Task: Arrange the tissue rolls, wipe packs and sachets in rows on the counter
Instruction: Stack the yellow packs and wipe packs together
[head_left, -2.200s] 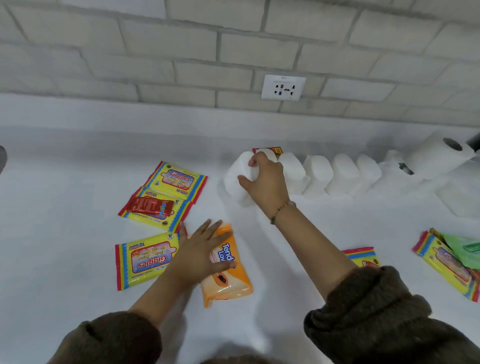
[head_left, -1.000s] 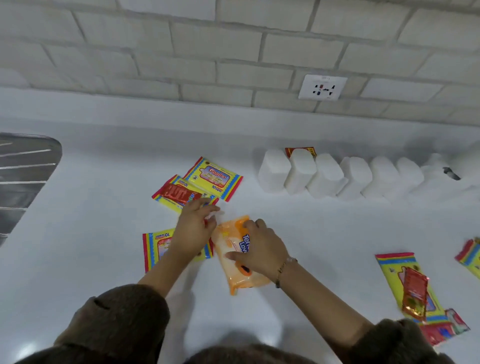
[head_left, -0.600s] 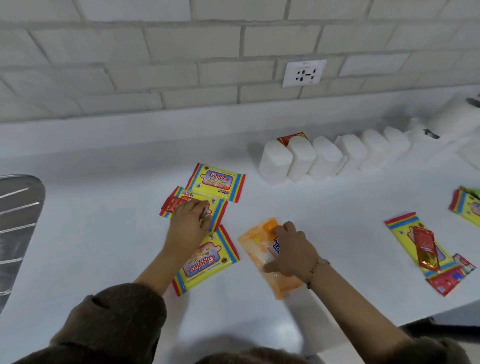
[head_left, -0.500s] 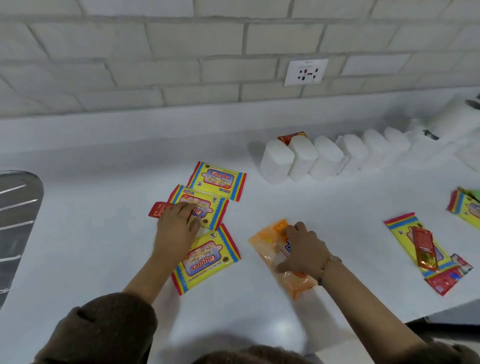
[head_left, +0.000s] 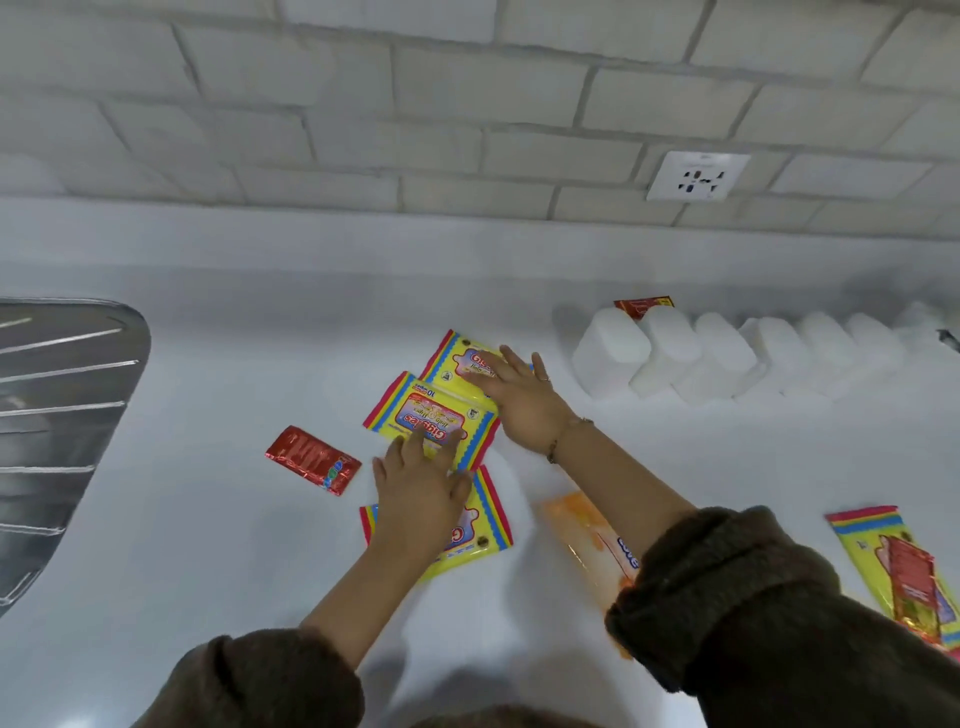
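Moved: since a moment ago I see the right hand (head_left: 522, 402) has left the orange wipe pack (head_left: 587, 540) and crossed to the yellow packs.
Far left: steel drainboard (head_left: 57, 415), nothing on it.
Red sachet (head_left: 313, 460): loose on the counter (head_left: 208, 519), just left of the stack, clear of both hands.
Left hand (head_left: 418, 499): flat, fingers spread, palm on the near Giggles pack (head_left: 480, 525), fingertips on the middle Giggles pack (head_left: 431, 418); gripping nothing.
Right hand: flat and open too, pressing the far Giggles pack (head_left: 457, 358) and the middle pack's right edge.
Key relation: three packs overlap in a column running away from me, long axes tilted; the right hand sits on the far end, so I'd judge it squares those.
Right: tissue rolls (head_left: 727, 358) already lined along the wall; another yellow pack (head_left: 883, 561) waits far right.
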